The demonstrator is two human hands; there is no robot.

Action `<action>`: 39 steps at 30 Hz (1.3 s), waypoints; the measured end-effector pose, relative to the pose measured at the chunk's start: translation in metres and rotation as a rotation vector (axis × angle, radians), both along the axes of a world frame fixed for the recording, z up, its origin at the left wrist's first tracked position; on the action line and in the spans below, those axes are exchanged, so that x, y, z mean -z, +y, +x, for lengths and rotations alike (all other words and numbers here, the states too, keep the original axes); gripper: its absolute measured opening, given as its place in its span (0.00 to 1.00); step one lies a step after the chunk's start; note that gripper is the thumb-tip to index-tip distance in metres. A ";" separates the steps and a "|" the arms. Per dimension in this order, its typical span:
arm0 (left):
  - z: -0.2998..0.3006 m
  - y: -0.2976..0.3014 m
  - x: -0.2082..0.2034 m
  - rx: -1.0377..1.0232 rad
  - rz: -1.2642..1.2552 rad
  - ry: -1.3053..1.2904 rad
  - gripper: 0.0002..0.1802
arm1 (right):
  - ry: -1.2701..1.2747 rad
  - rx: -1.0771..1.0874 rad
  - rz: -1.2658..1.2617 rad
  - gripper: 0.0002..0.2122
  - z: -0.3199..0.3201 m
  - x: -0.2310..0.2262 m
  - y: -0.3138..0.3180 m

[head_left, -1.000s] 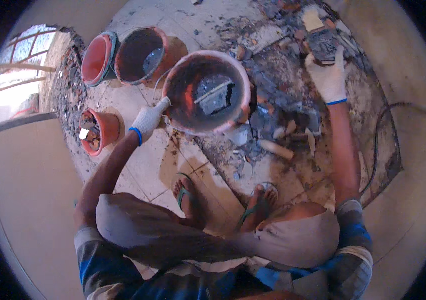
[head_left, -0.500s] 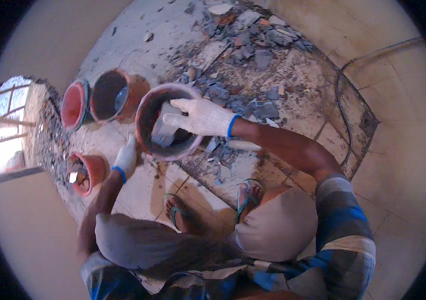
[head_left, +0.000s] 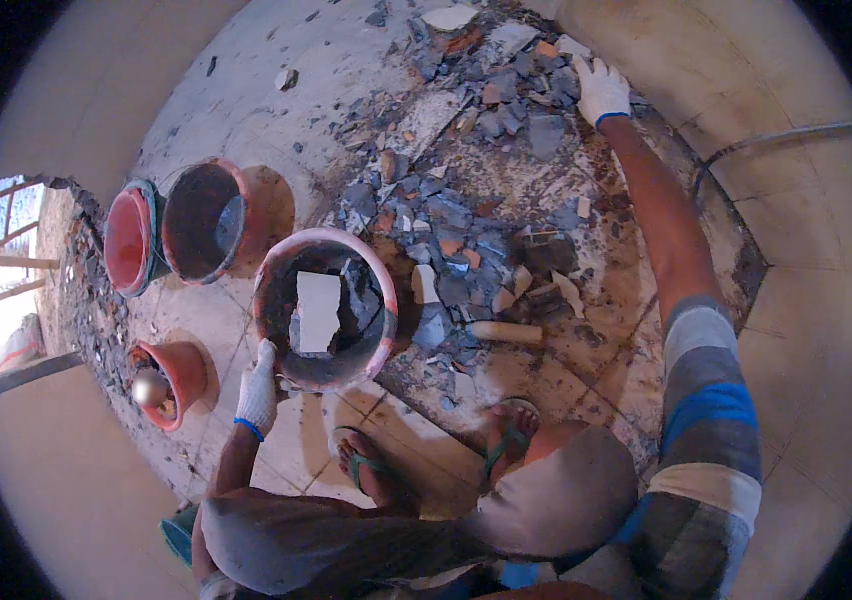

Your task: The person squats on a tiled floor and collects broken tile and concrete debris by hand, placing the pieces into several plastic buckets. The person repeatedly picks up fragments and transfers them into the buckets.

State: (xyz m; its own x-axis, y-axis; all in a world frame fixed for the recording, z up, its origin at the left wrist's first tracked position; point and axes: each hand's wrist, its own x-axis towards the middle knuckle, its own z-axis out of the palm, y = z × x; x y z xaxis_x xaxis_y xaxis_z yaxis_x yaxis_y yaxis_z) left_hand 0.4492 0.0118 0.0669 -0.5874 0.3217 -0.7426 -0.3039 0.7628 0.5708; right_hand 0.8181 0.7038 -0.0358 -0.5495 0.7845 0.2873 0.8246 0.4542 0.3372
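Tiled floor [head_left: 296, 440] is running beneath the work area, dusty and strewn with rubble, and one pale wall [head_left: 816, 340] is bounding it on the right. One large round bucket [head_left: 386, 285] with a pinkish rim is standing on the floor in front of the person, left of centre. Inside it, one pale slab [head_left: 319, 308] is lying on top, jagged along its lower left side, with dark fragments [head_left: 361, 297] sitting beside it; their number cannot be told.

One gloved left hand [head_left: 257, 392] is touching the bucket's lower left rim; how firmly its fingers are closing cannot be told. One gloved right hand [head_left: 602, 92] is hovering or resting at the right edge of the rubble heap [head_left: 521, 85], fingers spreading wide; contact cannot be confirmed.

Three further buckets are standing leftward: one dark-lined bucket [head_left: 186, 235], one red bucket [head_left: 126, 245] beside it with a greenish rim around it, and one smaller orange bucket [head_left: 188, 372] containing debris and one shiny round object [head_left: 151, 388]. One tan cylindrical piece [head_left: 506, 332] is lying right of the large bucket. Two sandalled feet [head_left: 511, 436] are standing nearest the person. One dark cable [head_left: 746, 147] is running along the right.
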 end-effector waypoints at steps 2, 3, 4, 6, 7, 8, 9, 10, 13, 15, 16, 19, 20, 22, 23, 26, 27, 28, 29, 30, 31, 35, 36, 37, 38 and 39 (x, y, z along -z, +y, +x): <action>-0.005 -0.001 0.000 0.006 -0.039 -0.012 0.40 | 0.037 -0.017 -0.040 0.27 -0.003 0.016 0.010; -0.007 -0.002 0.000 0.013 -0.077 -0.022 0.40 | 0.017 0.004 -0.089 0.27 -0.005 0.019 0.011; -0.009 -0.002 0.000 0.015 -0.118 -0.019 0.40 | 0.077 0.047 -0.120 0.34 -0.008 0.020 0.012; -0.009 -0.003 0.001 -0.006 -0.058 -0.023 0.40 | 0.025 0.040 -0.123 0.33 -0.010 0.013 0.007; -0.007 -0.002 0.002 -0.021 -0.025 -0.036 0.40 | -0.009 0.041 -0.134 0.33 -0.008 0.007 0.003; -0.006 -0.001 0.002 -0.017 -0.037 -0.019 0.40 | 0.069 0.098 -0.242 0.34 -0.006 0.000 -0.001; -0.004 0.001 0.001 -0.014 -0.045 -0.018 0.40 | 0.144 0.154 -0.349 0.36 -0.002 -0.007 -0.006; -0.003 0.002 0.000 -0.031 -0.081 0.000 0.40 | 0.216 0.209 -0.460 0.38 0.005 -0.014 -0.012; 0.003 0.003 -0.001 0.026 0.021 0.119 0.39 | 0.330 0.187 -0.603 0.43 0.030 -0.023 -0.051; -0.001 0.001 -0.004 0.098 -0.090 0.092 0.39 | 0.412 0.145 -0.710 0.42 0.042 -0.023 -0.092; 0.002 -0.002 -0.003 0.046 0.012 0.025 0.39 | 0.493 0.100 -0.748 0.40 0.048 -0.024 -0.119; 0.001 -0.001 0.001 -0.018 0.109 -0.045 0.38 | 0.796 0.124 -0.991 0.34 0.046 -0.047 -0.193; 0.000 -0.002 0.001 0.002 0.135 -0.070 0.37 | 0.920 -0.008 -1.072 0.33 0.042 -0.062 -0.218; 0.002 -0.001 0.002 -0.027 0.100 -0.067 0.37 | 1.144 -0.110 -1.200 0.31 0.026 -0.097 -0.268; 0.002 0.001 0.002 -0.032 0.094 -0.059 0.38 | 1.181 -0.146 -1.339 0.30 0.011 -0.119 -0.284; 0.007 0.002 0.001 -0.050 0.119 -0.050 0.37 | 1.170 -0.350 -1.666 0.26 -0.031 -0.183 -0.328; 0.008 0.001 0.000 -0.063 0.134 -0.075 0.37 | 1.145 -0.291 -1.753 0.27 -0.045 -0.200 -0.341; 0.009 0.001 -0.001 -0.064 0.103 -0.035 0.37 | 1.123 -0.300 -1.844 0.27 -0.056 -0.214 -0.353; 0.010 -0.001 -0.002 -0.055 0.077 -0.018 0.36 | 1.123 -0.394 -1.966 0.27 -0.068 -0.223 -0.365; 0.010 -0.002 -0.002 -0.057 0.033 0.016 0.36 | 1.051 -0.344 -1.883 0.28 -0.080 -0.226 -0.378; 0.011 -0.003 -0.003 -0.071 0.093 0.007 0.36 | 1.009 -0.382 -1.822 0.29 -0.090 -0.225 -0.391; 0.016 -0.007 0.001 -0.099 0.170 0.038 0.36 | 0.457 -0.490 -1.518 0.32 -0.109 -0.201 -0.402; 0.016 -0.007 0.002 -0.102 0.166 0.050 0.36 | 0.501 -0.505 -1.452 0.32 -0.109 -0.193 -0.397; 0.017 -0.008 0.004 -0.088 0.177 0.046 0.36 | 0.537 -0.504 -1.410 0.31 -0.108 -0.184 -0.388; 0.019 -0.009 0.005 -0.078 0.185 0.041 0.35 | 0.570 -0.506 -1.371 0.31 -0.107 -0.174 -0.378; 0.020 -0.009 0.007 -0.097 0.163 0.048 0.35 | 0.613 -0.487 -1.284 0.30 -0.113 -0.164 -0.359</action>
State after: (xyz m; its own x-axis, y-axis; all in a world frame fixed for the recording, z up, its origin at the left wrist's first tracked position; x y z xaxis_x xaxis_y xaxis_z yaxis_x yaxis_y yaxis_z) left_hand 0.4694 0.0027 0.0600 -0.6548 0.3758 -0.6558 -0.3412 0.6272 0.7002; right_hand 0.7052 0.3445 0.1282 -0.8762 0.4550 -0.1592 0.3721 0.4283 -0.8235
